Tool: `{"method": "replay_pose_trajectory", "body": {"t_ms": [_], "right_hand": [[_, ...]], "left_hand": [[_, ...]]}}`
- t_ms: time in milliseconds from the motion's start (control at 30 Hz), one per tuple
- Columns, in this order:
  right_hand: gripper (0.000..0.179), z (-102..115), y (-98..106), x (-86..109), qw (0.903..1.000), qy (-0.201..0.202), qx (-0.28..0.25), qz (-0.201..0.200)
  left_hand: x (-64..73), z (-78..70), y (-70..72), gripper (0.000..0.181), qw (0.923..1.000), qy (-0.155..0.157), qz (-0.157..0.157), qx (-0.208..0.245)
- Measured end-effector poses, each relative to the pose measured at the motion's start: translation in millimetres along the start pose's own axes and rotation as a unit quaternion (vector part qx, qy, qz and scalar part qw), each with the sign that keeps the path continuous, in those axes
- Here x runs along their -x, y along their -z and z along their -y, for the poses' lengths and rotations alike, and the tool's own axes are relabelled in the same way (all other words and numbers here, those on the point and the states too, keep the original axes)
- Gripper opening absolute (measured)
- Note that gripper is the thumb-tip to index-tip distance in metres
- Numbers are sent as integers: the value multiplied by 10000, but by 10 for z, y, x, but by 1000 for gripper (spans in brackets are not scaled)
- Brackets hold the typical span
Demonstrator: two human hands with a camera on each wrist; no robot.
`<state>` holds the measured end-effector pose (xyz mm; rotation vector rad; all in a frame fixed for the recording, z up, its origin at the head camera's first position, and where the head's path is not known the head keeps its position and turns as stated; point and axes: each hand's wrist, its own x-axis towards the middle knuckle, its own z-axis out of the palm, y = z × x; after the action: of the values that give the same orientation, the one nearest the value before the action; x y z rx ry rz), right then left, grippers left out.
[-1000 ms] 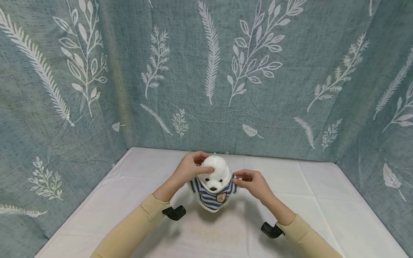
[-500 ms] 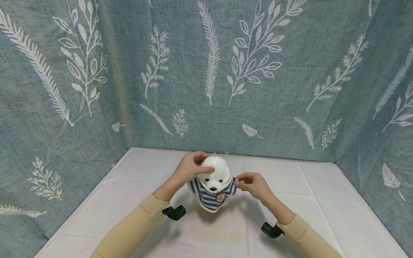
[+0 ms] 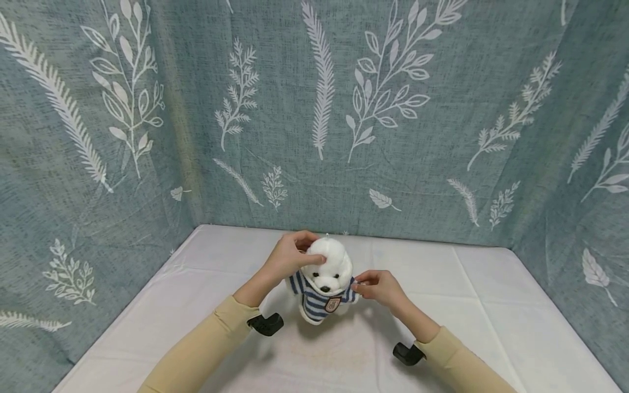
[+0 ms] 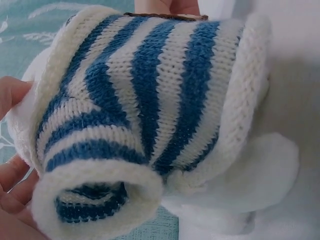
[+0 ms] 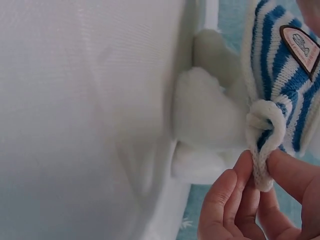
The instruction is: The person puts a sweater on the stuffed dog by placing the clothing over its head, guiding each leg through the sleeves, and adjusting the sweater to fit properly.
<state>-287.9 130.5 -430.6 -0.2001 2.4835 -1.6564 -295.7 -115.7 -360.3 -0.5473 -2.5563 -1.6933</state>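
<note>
A white plush animal [image 3: 330,252] with dark eyes and nose stands mid-table in a blue-and-white striped knitted sweater [image 3: 313,304]. My left hand [image 3: 287,255] grips its head from the left, thumb across the forehead. In the left wrist view, the near sleeve's cuff [image 4: 100,200] gapes, with only striped knit visible inside. My right hand [image 3: 384,286] pinches the other sleeve's white cuff [image 5: 262,170] between thumb and fingers. A badge [image 5: 301,46] sits on the sweater's front. The plush's white lower body [image 5: 210,112] shows below the hem.
A white cloth [image 3: 442,305] covers the table. Grey-green curtains [image 3: 295,109] with white leaf prints enclose the back and both sides. Black wrist-worn devices [image 3: 265,324] sit under both forearms.
My right hand has shifted slightly toward me and to the left, drawing the sleeve lower. The sweater's front hem and badge have swung a little left. My left hand stays put.
</note>
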Motion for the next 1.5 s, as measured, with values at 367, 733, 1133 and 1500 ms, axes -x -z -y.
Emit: {"method": "replay_pose_trajectory", "body": {"t_ms": [367,733,1133,1500], "right_hand": [[25,9,-69,-3,9999,92,87,43],[30,252,37,15,9975,693,-51,-121],[55,663,-30,5,9807,1943,-124,174],[54,973,-92,147,9822,1844,-28,359]], "left_hand": [[31,-28,19,41,10000,27,13,-73],[116,12,136,49,9996,-105,239,142],[345,201,415,49,9996,-21,238,175],[405,380,334,39,9989,153,435,-13]]}}
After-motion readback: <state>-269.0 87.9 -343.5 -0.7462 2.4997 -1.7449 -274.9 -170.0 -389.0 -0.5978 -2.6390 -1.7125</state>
